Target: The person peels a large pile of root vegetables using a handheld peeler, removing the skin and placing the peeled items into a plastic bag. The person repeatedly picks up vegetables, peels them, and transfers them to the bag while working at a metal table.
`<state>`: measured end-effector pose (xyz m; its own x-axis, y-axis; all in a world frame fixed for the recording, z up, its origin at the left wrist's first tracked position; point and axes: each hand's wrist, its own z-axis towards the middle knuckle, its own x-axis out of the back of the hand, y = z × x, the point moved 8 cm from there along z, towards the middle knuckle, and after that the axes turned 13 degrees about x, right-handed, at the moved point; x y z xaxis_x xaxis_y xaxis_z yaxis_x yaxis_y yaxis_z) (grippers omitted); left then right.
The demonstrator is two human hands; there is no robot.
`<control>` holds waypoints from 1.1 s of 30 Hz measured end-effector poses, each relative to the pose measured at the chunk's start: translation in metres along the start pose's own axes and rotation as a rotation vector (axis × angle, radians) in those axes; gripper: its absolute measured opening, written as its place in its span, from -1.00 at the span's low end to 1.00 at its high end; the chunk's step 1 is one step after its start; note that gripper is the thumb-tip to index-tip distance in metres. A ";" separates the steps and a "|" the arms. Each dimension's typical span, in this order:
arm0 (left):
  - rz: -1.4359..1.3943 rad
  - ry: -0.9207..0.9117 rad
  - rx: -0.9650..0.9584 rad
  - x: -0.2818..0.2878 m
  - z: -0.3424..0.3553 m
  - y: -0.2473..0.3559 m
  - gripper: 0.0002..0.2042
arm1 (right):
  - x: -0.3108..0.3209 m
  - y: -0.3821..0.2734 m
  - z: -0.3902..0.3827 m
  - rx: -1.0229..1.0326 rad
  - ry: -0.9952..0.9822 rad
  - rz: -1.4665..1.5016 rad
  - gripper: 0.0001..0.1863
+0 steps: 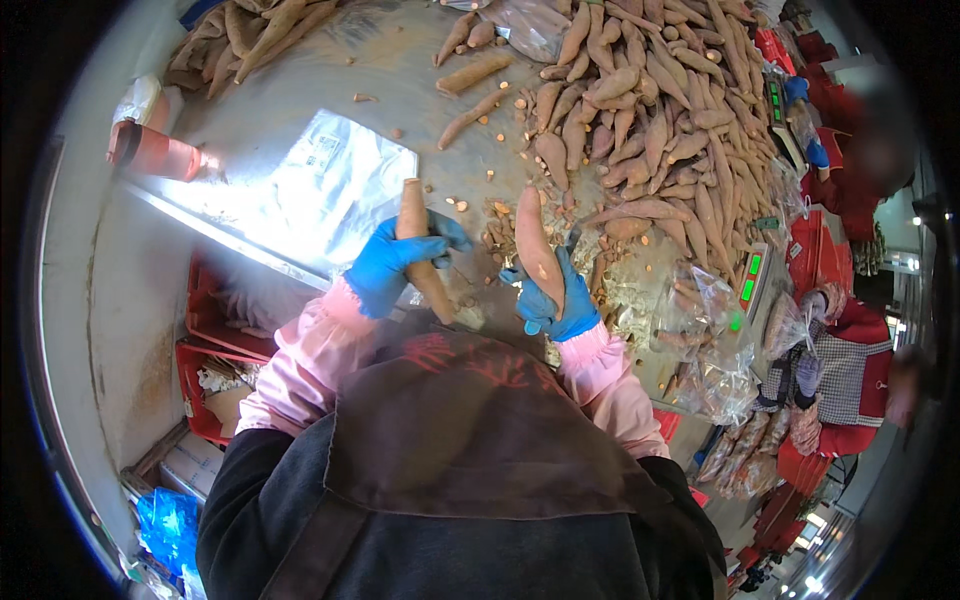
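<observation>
My left hand (397, 262), in a blue glove, is closed around a long, brown, cylindrical root (411, 208). The root stands slantwise, its blunt pale-brown end up and its lower end near my apron. My right hand (562, 300), also blue-gloved, grips a sweet potato (535, 236), smooth, pinkish-tan and tapering to a point. A dark, thin thing (573, 238) shows beside the right fingers; I cannot make out what it is. Small round cut pieces and scraps (497, 228) lie on the table between and beyond both hands.
A large heap of sweet potatoes (660, 120) covers the table's far right. A clear plastic sheet (345, 160) lies at left, near a pinkish jar (155, 152). Plastic bags (705, 330) and a scale with a green display (750, 278) stand at right. Red crates (205, 405) are below left. People work at far right.
</observation>
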<state>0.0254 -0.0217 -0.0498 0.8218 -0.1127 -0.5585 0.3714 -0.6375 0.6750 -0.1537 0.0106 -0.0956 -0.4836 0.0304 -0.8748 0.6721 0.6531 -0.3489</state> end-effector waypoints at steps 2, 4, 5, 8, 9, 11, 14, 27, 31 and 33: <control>-0.025 -0.063 0.003 -0.011 0.007 -0.002 -0.70 | 0.005 0.006 0.003 -0.049 -0.024 -0.046 -0.18; -0.046 -0.048 0.016 -0.011 0.014 -0.005 -0.69 | 0.002 0.007 0.004 -0.065 -0.059 -0.133 -0.14; -0.056 -0.040 0.023 -0.009 0.019 -0.007 -0.69 | 0.010 0.003 0.007 0.001 0.036 -0.229 -0.16; 0.027 0.292 0.050 0.028 0.037 -0.015 -0.57 | 0.013 -0.009 0.009 0.144 0.187 -0.378 -0.32; 0.079 0.413 0.039 0.041 0.041 -0.014 -0.53 | 0.015 -0.014 0.007 0.215 0.199 -0.417 -0.42; 0.398 0.529 -0.275 0.071 0.046 -0.002 -0.42 | 0.014 -0.024 0.001 0.364 0.227 -0.493 -0.63; 0.794 0.580 -0.707 0.032 0.019 0.034 -0.40 | -0.002 -0.026 0.000 0.425 0.237 -0.492 -0.64; 0.495 0.013 -0.114 -0.055 0.013 0.005 -0.64 | -0.115 -0.061 -0.017 0.918 0.005 -1.894 -0.71; 0.581 0.026 -0.190 -0.059 0.014 0.003 -0.69 | -0.124 -0.054 -0.014 0.957 0.140 -2.140 -0.65; 0.635 0.024 -0.189 -0.060 0.013 0.005 -0.70 | -0.122 -0.056 -0.013 0.947 0.169 -2.141 -0.67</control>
<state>-0.0280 -0.0280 -0.0193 0.9146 -0.4041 -0.0147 -0.1210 -0.3082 0.9436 -0.1395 -0.0201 0.0345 -0.5789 0.1067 0.8084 -0.7049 -0.5638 -0.4304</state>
